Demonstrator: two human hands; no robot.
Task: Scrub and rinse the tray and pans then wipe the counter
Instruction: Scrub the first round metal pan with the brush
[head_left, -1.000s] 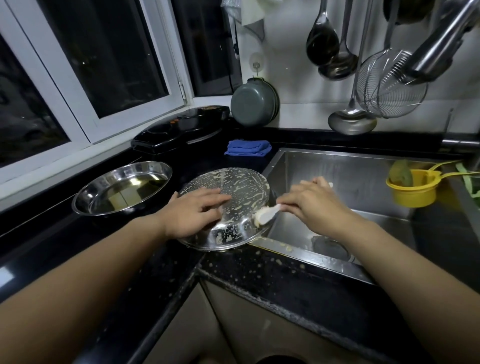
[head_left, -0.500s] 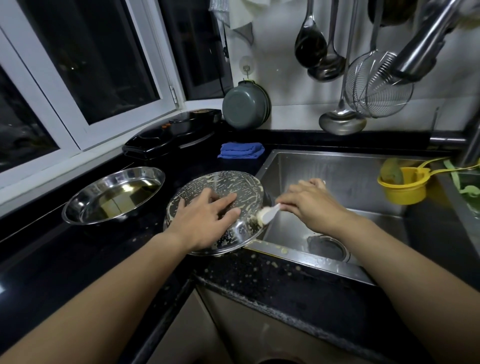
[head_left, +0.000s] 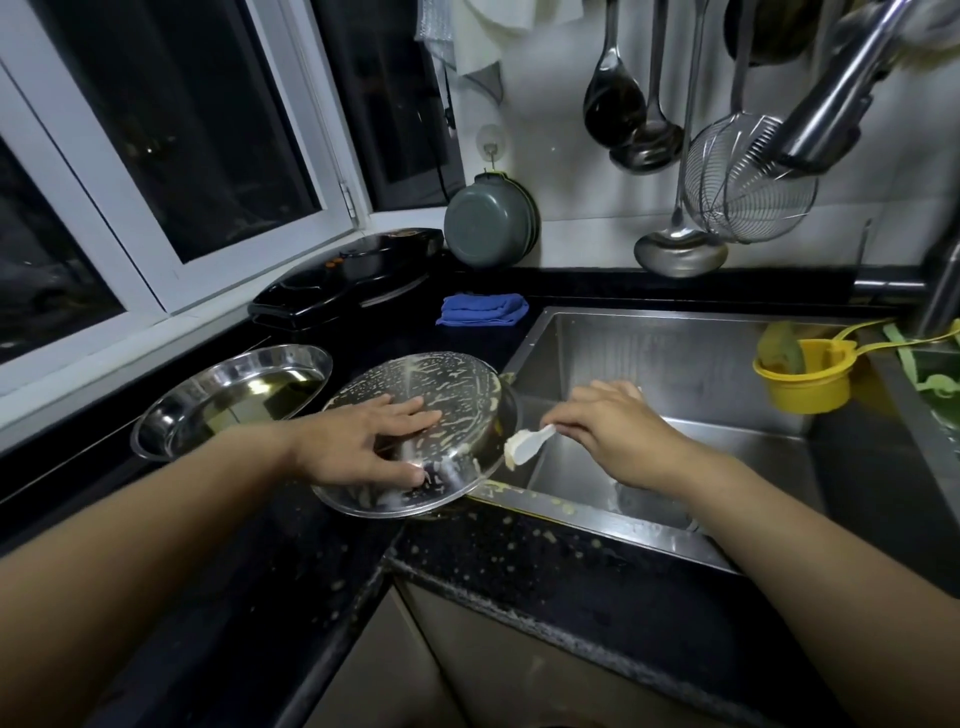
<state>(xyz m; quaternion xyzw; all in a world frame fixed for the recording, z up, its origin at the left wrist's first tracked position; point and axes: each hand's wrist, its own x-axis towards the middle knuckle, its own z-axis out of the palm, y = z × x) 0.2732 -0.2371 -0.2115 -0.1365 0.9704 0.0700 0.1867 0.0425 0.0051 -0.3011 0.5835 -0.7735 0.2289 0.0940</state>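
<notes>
A round steel pan, smeared with pale batter, lies tilted on the black counter with its right rim over the sink's left edge. My left hand rests flat on it, fingers spread, thumb near the pan's front rim. My right hand pinches a small white spatula loaded with batter, its blade just off the pan's right rim, over the sink. A second steel pan, with some yellowish liquid in it, sits on the counter to the left.
Batter crumbs dot the black counter in front of the sink. A folded blue cloth lies behind the pans, beside a black appliance. A yellow cup hangs on the sink's right side. Ladles and a wire strainer hang on the wall.
My left hand has slid across the smeared pan, which now tilts further over the sink edge. The spatula has come off the pan's rim and lowered a little.
</notes>
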